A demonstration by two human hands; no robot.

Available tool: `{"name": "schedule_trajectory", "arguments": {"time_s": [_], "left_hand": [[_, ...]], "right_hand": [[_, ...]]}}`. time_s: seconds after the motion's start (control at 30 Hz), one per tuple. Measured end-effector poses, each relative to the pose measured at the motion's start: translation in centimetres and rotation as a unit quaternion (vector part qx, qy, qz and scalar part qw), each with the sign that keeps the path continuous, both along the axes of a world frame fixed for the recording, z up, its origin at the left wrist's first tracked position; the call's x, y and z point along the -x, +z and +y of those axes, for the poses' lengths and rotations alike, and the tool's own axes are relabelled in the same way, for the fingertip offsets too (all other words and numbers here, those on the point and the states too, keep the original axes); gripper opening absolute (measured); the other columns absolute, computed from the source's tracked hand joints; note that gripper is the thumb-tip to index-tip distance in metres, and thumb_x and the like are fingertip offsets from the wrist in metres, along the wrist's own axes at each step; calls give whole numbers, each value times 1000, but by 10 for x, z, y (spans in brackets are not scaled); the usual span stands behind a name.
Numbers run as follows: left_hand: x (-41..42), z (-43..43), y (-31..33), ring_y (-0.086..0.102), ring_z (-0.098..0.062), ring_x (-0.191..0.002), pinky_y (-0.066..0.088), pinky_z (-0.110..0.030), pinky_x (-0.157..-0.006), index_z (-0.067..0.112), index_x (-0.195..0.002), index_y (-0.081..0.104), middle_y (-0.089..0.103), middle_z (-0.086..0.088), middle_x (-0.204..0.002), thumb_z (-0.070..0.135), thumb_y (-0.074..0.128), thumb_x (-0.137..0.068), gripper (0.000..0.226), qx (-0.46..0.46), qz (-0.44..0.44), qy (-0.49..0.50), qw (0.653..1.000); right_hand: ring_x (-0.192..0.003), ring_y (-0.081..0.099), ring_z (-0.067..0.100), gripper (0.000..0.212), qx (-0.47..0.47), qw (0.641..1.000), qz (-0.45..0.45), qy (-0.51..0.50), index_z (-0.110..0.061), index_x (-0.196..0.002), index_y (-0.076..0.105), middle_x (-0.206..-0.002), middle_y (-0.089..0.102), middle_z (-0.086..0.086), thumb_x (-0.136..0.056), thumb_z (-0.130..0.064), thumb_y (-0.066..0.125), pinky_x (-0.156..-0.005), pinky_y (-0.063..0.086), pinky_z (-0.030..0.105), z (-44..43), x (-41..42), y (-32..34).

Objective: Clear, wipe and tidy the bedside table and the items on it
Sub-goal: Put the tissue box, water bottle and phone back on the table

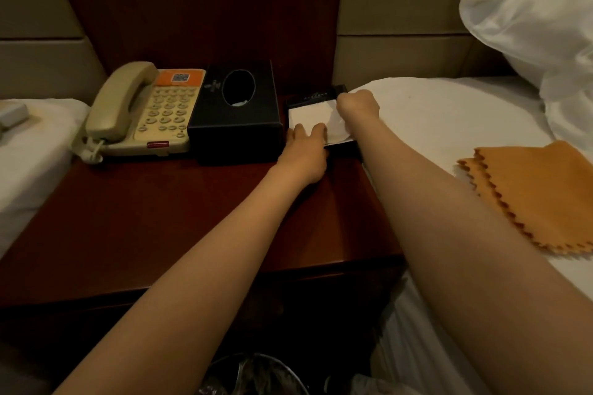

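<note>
notepad (309, 117) at back right corner of tabletop (160, 218), just beside tissue box (237, 131) — left hand (305, 151) flat, fingers pressing its near edge; right hand (357, 106) curled on its right side, gripping the lifted top sheet. phone (144, 112) back left, cloth (539, 192) on bed (449, 119) — off right edge

The bedside table (128, 218) is dark reddish-brown wood. At its back left corner the telephone (128, 106) is beige, with an orange label (181, 77) and a red bar (158, 144) in front. The tissue box (237, 135) beside it is black with a small pale emblem (214, 85). At the back right corner, white paper (308, 117) lies in a black holder (317, 94). The cloth (539, 192) on the white bed (449, 125) is orange, zigzag-edged.
</note>
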State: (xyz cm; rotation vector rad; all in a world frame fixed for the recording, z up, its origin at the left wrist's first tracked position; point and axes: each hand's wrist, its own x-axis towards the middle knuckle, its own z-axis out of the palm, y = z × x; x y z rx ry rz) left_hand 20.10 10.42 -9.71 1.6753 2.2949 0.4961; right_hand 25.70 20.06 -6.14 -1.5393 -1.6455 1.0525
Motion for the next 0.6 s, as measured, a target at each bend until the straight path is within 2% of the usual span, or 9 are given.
{"name": "schedule_trajectory", "arguments": {"time_s": [0.17, 0.33, 0.4, 0.43, 0.47, 0.5, 0.53, 0.6], "left_hand": [[0, 14, 5, 29, -35, -131, 39, -45, -102, 6, -137, 32, 33, -18, -138, 5, 49, -91, 49, 42, 80, 19, 996], [-4, 19, 13, 33, -37, -129, 40, -43, -97, 4, -140, 26, 32, -19, -140, 5, 51, -91, 55, 78, 118, 31, 989], [-5, 18, 14, 33, -37, -129, 41, -43, -97, 4, -140, 25, 32, -20, -140, 5, 51, -91, 55, 80, 124, 31, 988], [-5, 18, 15, 33, -36, -129, 41, -42, -96, 4, -140, 25, 32, -19, -140, 5, 51, -91, 55, 81, 128, 31, 988], [-5, 18, 15, 33, -36, -129, 41, -42, -96, 4, -140, 25, 32, -19, -140, 5, 51, -91, 55, 82, 131, 30, 987], [-4, 18, 16, 33, -36, -129, 41, -42, -96, 5, -140, 25, 32, -19, -141, 6, 51, -91, 55, 84, 134, 29, 987], [-4, 18, 16, 33, -35, -129, 41, -41, -96, 5, -141, 26, 32, -18, -141, 7, 51, -91, 56, 88, 137, 28, 986], [-3, 18, 16, 33, -34, -130, 40, -40, -96, 6, -141, 27, 32, -17, -141, 8, 52, -91, 56, 93, 145, 25, 985]], "right_hand": [[-123, 48, 30, 36, -34, 998, -34, 31, 2, -128, 49, -135, 50, 17, -95, -12, 45, -94, 41, 29, 10, 14, -9], [-118, 52, 30, 31, -73, 994, -66, 45, 3, -120, 55, -128, 56, 18, -96, -15, 47, -85, 42, 27, 17, 14, -17], [-113, 55, 30, 25, -79, 993, -70, 53, 0, -107, 62, -122, 60, 17, -94, -18, 49, -75, 40, 25, 20, 14, -19], [-110, 57, 30, 19, -83, 992, -73, 55, -4, -92, 63, -116, 62, 17, -93, -18, 50, -70, 37, 23, 23, 14, -21], [-106, 59, 29, 19, -89, 991, -82, 60, -8, -78, 58, -109, 64, 18, -92, -19, 51, -66, 35, 23, 23, 13, -21], [-104, 59, 30, 21, -103, 988, -97, 68, -10, -72, 55, -100, 65, 17, -91, -19, 52, -65, 34, 22, 25, 13, -22], [-102, 60, 30, 20, -119, 982, -122, 79, -7, -76, 58, -97, 64, 16, -91, -19, 52, -65, 34, 23, 24, 12, -23], [-101, 59, 32, 22, -157, 968, -169, 96, 0, -97, 64, -105, 63, 19, -91, -18, 53, -68, 38, 25, 23, 12, -25]]}}
